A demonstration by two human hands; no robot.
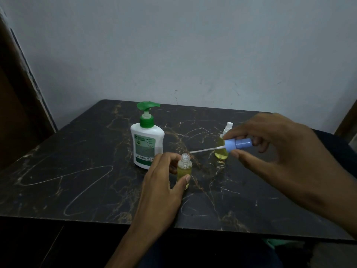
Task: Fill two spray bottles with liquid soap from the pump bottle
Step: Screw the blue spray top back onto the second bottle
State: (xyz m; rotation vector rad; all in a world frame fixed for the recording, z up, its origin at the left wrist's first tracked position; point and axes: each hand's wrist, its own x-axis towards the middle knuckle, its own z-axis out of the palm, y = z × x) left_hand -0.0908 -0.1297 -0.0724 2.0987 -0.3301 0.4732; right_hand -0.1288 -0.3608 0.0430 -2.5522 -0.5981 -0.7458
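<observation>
A white pump bottle [146, 141] with a green pump stands upright near the middle of the table. In front of it my left hand [164, 182] grips a small clear spray bottle [184, 168], uncapped, upright on the table and holding yellow-green liquid. My right hand [280, 151] pinches a blue spray cap [238, 144] held sideways above the table; its white dip tube [202, 150] points left toward the open bottle. Behind the cap stands a second spray bottle [222, 149] with a white sprayer on top and yellow liquid inside, partly hidden by my right fingers.
The dark marble-patterned table [87, 171] reaches back to a pale wall [173, 55]. A dark wooden frame [21, 97] stands at the left. The table's front edge runs just under my forearms.
</observation>
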